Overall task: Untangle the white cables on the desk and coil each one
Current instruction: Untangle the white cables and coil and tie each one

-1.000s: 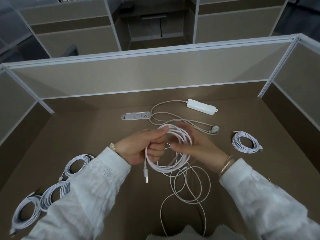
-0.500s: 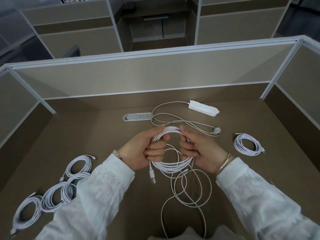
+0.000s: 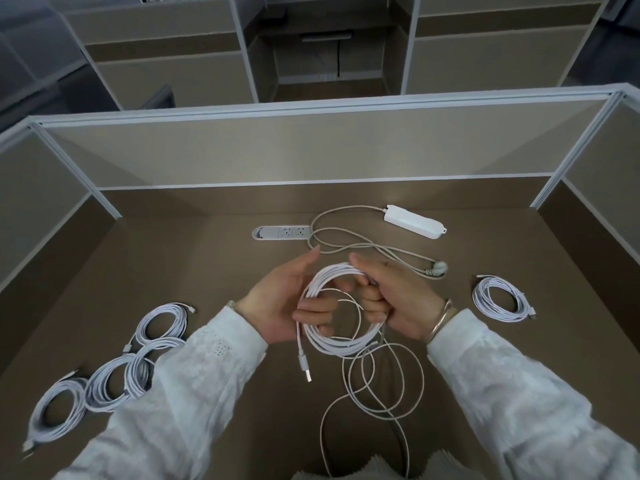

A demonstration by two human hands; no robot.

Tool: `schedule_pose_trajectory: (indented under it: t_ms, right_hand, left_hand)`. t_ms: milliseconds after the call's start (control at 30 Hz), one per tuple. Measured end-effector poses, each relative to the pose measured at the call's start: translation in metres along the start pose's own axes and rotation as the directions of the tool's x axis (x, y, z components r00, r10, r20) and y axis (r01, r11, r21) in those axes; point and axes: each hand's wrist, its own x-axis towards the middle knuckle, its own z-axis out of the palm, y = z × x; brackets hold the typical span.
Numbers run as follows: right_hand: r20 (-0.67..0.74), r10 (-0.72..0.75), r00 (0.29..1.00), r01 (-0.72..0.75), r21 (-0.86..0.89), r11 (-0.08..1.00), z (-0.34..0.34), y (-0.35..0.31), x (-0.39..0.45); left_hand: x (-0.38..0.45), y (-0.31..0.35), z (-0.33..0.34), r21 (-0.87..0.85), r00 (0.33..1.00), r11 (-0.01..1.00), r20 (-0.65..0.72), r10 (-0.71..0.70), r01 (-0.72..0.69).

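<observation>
Two hands meet over the middle of the brown desk (image 3: 194, 271), both on the same partly wound white cable coil (image 3: 341, 337). Your left hand (image 3: 282, 303) has its lower fingers curled round the left side of the coil, while the thumb and forefinger stand out straight and hold nothing. Your right hand (image 3: 394, 299) grips the upper right of the coil, fingers folded round the bundled strands and thumb laid along the top. A USB plug (image 3: 305, 370) hangs free below your left hand. The unwound remainder (image 3: 384, 386) of this cable lies in loose loops on the desk, running back toward the near edge. Four finished coils (image 3: 104, 379) lie at the left side of the desk, overlapping or touching one another; one more finished coil (image 3: 502, 297) lies apart at the right. Beyond your hands, a white power strip (image 3: 414, 221) rests on the desk, its grey cord (image 3: 346, 237) looping toward a plug (image 3: 439, 268) near your right hand. A built-in socket panel (image 3: 282, 233) sits flush in the desk. Grey-framed partitions (image 3: 277, 150) enclose the desk on three sides.
</observation>
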Motion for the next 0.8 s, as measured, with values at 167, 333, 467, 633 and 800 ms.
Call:
schedule_pose_trajectory:
  t_ms: [167, 333, 467, 633, 800]
  right_hand:
    - [-0.217, -0.149, 0.965, 0.146, -0.03, 0.989, 0.01, 0.009, 0.008]
    - [-0.223, -0.177, 0.959, 0.189, 0.037, 0.981, 0.007, 0.02, 0.014]
    - [-0.074, -0.042, 0.996, 0.037, -0.078, 0.996, -0.01, 0.039, 0.024]
    - [-0.078, 0.025, 0.997, -0.048, -0.319, 0.947, -0.043, 0.069, 0.02]
    - [-0.168, 0.04, 0.985, -0.067, -0.156, 0.986, -0.073, 0.079, 0.02]
  left_hand:
    - [0.011, -0.004, 0.008, -0.078, 0.986, 0.989, -0.12, 0.114, -0.124]
    - [0.006, 0.003, 0.014, 0.005, 0.95, 0.981, -0.248, 0.19, -0.195]
    - [-0.01, 0.023, 0.006, 0.01, 0.894, 0.948, -0.33, 0.302, -0.317]
    - [-0.046, 0.056, -0.015, -0.007, 0.802, 0.867, -0.383, 0.457, -0.498]
    - [-0.081, 0.069, -0.036, 0.002, 0.726, 0.81, -0.443, 0.527, -0.586]
